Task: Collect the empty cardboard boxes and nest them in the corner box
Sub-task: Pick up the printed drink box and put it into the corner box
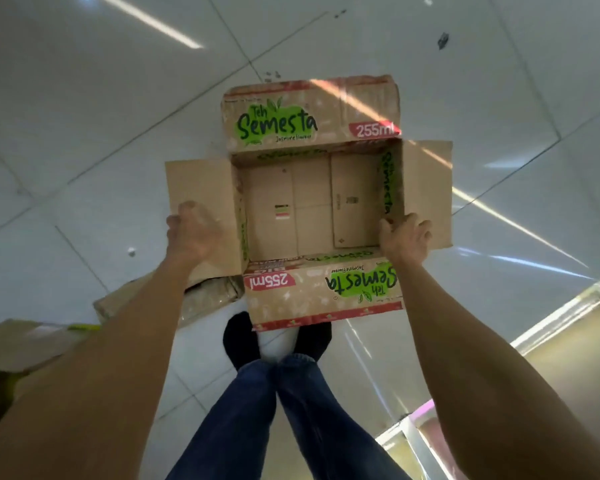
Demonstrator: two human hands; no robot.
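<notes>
An empty brown "Teh Semesta" cardboard box (312, 206) hangs open side up above the white tiled floor, all flaps spread outward. My left hand (193, 233) grips its left flap from outside. My right hand (406, 237) grips the right wall at the near corner, thumb over the rim. Nothing lies inside the box. Beneath it I see my feet in black socks (239, 337) and my jeans.
A flattened or crushed cardboard piece (201, 299) lies on the floor just left of my feet. Another cardboard box (21, 344) sits at the lower left edge. A shelf or counter edge (568, 323) runs along the lower right.
</notes>
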